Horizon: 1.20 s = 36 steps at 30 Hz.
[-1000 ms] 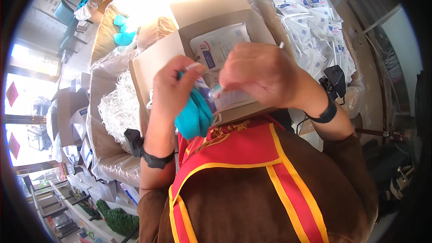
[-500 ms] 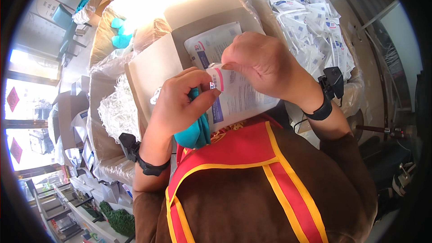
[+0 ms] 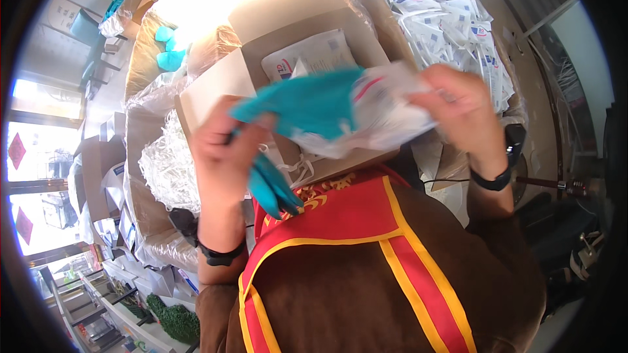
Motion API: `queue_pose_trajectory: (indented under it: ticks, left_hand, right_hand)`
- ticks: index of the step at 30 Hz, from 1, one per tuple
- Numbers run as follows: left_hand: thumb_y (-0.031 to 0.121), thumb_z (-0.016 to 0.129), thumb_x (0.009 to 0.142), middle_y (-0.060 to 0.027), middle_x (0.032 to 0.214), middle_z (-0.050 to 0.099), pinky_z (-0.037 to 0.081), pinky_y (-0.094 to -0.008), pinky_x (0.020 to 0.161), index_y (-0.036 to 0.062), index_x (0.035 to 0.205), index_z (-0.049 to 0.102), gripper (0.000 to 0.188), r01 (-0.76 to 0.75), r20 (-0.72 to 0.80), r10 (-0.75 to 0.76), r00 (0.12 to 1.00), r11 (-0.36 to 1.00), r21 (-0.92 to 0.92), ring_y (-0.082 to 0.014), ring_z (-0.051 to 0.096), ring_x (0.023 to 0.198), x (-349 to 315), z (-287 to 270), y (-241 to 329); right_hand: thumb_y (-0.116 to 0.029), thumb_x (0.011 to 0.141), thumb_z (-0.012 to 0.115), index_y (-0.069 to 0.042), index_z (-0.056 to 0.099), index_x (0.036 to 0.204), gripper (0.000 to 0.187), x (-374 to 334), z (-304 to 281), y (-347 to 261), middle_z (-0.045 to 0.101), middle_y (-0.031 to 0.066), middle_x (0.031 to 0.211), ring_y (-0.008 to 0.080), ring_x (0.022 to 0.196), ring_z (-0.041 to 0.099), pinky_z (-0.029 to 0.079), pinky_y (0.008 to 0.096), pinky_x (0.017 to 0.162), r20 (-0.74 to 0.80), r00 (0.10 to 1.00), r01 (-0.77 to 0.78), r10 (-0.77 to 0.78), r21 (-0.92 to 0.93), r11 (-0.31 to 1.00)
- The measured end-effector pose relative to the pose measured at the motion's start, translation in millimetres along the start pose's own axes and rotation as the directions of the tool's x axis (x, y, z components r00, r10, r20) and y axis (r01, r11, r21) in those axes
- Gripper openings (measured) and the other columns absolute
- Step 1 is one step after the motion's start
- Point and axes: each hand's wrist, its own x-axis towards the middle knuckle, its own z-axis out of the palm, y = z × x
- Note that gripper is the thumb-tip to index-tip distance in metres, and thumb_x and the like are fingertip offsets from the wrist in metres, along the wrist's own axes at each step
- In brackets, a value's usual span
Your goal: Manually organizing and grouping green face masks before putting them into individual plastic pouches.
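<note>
brown top [image 3: 327,294] | red apron [image 3: 340,217], yellow edging [image 3: 356,241] | black wristbands [image 3: 222,256]

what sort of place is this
Probably a small packing or sorting workroom. What suggests it: a mound of white packets on the right, a plastic-lined carton holding white strips on the left, and an open cardboard box with more packets inside.

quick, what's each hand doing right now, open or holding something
Left hand: closed, holding a soft teal item.
Right hand: closed, pinching the end of a white packet.
</note>
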Motion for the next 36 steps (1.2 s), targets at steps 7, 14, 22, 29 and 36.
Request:
queue_pose_trajectory:
  ticks: [7, 14, 22, 29, 36]
  left_hand:
    - [0.003, 0.067, 0.081, -0.0010, 0.077, 0.060, 0.036, -0.0181, 0.053, 0.0013, 0.094, 0.063, 0.014, -0.054, -0.306, 0.037, 0.951, 0.997, -0.048, -0.0050, 0.048, 0.058, 2.2, -70.1, 2.7]
    - [0.001, 0.065, 0.080, -0.0038, 0.080, 0.059, 0.035, -0.0177, 0.052, 0.0016, 0.097, 0.060, 0.018, -0.137, -0.301, 0.108, 0.947, 0.988, -0.077, -0.0060, 0.047, 0.058, -1.0, -69.3, 6.8]
    - [0.031, 0.064, 0.090, -0.0078, 0.080, 0.060, 0.037, -0.0209, 0.058, 0.0021, 0.083, 0.059, 0.030, -0.108, -0.009, 0.109, 0.994, 0.961, -0.254, -0.0095, 0.047, 0.064, -2.0, -45.3, -18.9]
    - [0.031, 0.055, 0.096, -0.0041, 0.070, 0.058, 0.034, -0.0216, 0.060, 0.0042, 0.069, 0.060, 0.038, 0.017, -0.218, -0.064, 0.974, 0.977, -0.214, -0.0070, 0.043, 0.061, -2.9, -33.5, -22.7]
    - [0.018, 0.058, 0.094, -0.0049, 0.066, 0.055, 0.036, -0.0228, 0.062, 0.0058, 0.060, 0.049, 0.037, -0.035, -0.289, 0.024, 0.957, 0.999, -0.033, -0.0075, 0.045, 0.063, 8.9, -30.4, -34.6]
  right_hand:
    - [-0.013, 0.090, 0.061, -0.002, 0.063, 0.102, 0.016, -38.0, -150.3, 77.3, 0.065, 0.0011, 0.085, 0.0044, 0.075, 0.058, 0.045, 0.0192, 0.066, -0.457, 0.831, -0.312, 0.317, 0.088, 0.946]
    - [-0.012, 0.091, 0.060, 0.002, 0.060, 0.113, 0.026, 7.5, -149.5, 147.8, 0.066, 0.0078, 0.101, 0.0124, 0.092, 0.060, 0.048, 0.0252, 0.081, -0.353, 0.929, -0.254, 0.112, -0.385, 0.887]
    - [-0.012, 0.081, 0.064, -0.004, 0.063, 0.098, 0.018, 122.6, 101.6, 61.5, 0.062, 0.0111, 0.089, 0.0297, 0.091, 0.061, 0.050, 0.0391, 0.078, 0.588, 0.792, 0.490, -0.164, -0.451, 0.746]
    - [-0.013, 0.071, 0.070, -0.005, 0.066, 0.097, 0.028, 146.6, 172.4, 137.2, 0.060, 0.0095, 0.108, 0.0285, 0.110, 0.052, 0.041, 0.0395, 0.095, 0.423, 0.900, 0.389, -0.109, -0.663, 0.639]
    - [-0.013, 0.075, 0.070, -0.007, 0.064, 0.093, 0.020, 140.1, 152.6, 127.0, 0.060, 0.0117, 0.091, 0.0314, 0.092, 0.057, 0.045, 0.0393, 0.080, 0.460, 0.887, 0.183, 0.041, -0.431, 0.884]
